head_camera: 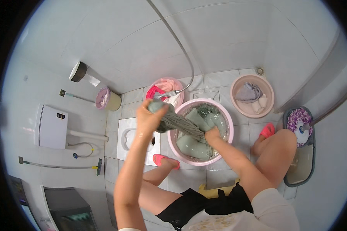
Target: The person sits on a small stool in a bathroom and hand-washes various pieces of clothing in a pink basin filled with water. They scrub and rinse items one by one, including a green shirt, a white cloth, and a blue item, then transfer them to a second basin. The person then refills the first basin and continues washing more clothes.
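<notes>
A wet grey-green cloth garment is stretched between my two hands over a pink plastic basin. My left hand grips its bunched end, raised above the basin's left side. My right hand is closed around the twisted lower part, low over the basin. More of the pale green fabric lies in water inside the basin. Behind it, a smaller pink basin holds pink, red and white clothes, with a shower head resting on them.
A pink basin with grey and pale cloths stands back right. A mop bucket with a purple-and-white mop is at right. A squat toilet lies left, a waste bin beyond it. The shower hose hangs down behind.
</notes>
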### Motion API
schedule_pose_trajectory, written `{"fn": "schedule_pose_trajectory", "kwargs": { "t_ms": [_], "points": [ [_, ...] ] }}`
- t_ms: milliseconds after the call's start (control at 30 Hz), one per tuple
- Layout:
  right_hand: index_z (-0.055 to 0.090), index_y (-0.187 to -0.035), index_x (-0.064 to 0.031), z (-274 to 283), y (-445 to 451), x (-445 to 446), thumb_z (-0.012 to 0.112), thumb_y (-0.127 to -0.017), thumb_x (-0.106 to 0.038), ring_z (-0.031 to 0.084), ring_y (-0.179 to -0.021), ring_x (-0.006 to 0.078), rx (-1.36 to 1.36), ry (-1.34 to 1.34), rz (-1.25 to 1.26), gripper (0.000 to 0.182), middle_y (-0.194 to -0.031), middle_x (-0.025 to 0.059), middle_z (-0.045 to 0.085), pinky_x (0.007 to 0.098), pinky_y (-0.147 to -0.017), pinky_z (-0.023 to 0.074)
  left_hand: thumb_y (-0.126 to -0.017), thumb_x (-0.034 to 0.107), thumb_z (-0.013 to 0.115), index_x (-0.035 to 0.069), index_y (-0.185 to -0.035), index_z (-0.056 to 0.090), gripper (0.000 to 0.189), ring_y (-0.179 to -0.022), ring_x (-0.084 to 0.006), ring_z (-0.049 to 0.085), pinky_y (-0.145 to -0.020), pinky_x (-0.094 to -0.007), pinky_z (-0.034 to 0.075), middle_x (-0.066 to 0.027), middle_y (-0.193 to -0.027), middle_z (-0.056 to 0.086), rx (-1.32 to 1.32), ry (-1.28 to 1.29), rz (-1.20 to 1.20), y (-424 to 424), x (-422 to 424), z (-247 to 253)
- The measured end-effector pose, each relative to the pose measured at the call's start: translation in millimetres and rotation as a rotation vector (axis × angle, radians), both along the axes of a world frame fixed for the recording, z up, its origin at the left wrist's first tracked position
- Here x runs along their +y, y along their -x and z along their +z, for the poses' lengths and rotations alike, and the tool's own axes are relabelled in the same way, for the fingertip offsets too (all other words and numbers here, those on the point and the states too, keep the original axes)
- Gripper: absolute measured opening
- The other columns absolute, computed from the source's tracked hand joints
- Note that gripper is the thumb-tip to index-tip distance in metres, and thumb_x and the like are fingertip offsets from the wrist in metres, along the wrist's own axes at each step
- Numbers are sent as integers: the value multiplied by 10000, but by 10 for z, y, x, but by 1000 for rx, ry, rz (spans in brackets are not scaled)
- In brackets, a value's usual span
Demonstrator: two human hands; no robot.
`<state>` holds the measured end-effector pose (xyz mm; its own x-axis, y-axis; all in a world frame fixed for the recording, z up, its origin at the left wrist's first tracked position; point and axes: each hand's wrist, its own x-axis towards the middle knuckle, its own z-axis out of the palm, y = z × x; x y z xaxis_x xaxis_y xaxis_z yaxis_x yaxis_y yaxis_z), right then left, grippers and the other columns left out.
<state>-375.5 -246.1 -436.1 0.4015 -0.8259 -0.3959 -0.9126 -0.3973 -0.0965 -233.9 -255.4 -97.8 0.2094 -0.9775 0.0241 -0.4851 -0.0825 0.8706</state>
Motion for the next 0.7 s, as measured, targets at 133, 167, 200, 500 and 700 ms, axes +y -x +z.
{"fn": "schedule_pose_trajectory", "kwargs": {
  "t_ms": [133,167,200,500,700],
  "points": [
    [656,-1049,-108,-239,118,-63,487,-844,-173,525,-1132,234,-30,-67,-127,273,-1172,69,595,383,-968,353,-677,204,741,-10,-879,598,328,-714,-198,599,-665,-317,470,-124,-773,634,-124,96,43,92,-181,-950],
    [655,-1039,-96,-108,117,-120,530,-811,-179,523,-1133,241,-17,-161,-102,273,-1174,84,590,390,-945,379,-677,224,741,-13,-883,594,346,-722,-223,605,-672,-326,470,-143,-778,634,-163,98,74,75,-201,-1144],
    [654,-1029,-85,167,-17,-71,572,-777,-185,520,-1134,249,-4,-276,-46,283,-1175,99,585,397,-922,404,-667,264,748,-21,-890,583,397,-737,-258,614,-689,-342,471,-161,-789,636,-174,70,110,-97,-140,-1379],
    [598,-858,-1,2494,352,-64,705,-579,-125,484,-988,338,-750,11,-73,324,-983,194,490,359,-883,404,-683,335,727,-32,-1211,471,692,-1072,-286,543,-907,-334,419,-203,-1150,558,201,-330,-189,-381,123,-2487],
    [588,-825,50,3966,312,64,656,-601,-91,512,-952,310,-1256,-127,-245,273,-960,180,503,366,-817,428,-760,389,652,-24,-1335,330,778,-1212,-308,431,-1002,-340,336,-226,-1303,436,246,-220,-18,-814,214,-2933]
  ]
}}
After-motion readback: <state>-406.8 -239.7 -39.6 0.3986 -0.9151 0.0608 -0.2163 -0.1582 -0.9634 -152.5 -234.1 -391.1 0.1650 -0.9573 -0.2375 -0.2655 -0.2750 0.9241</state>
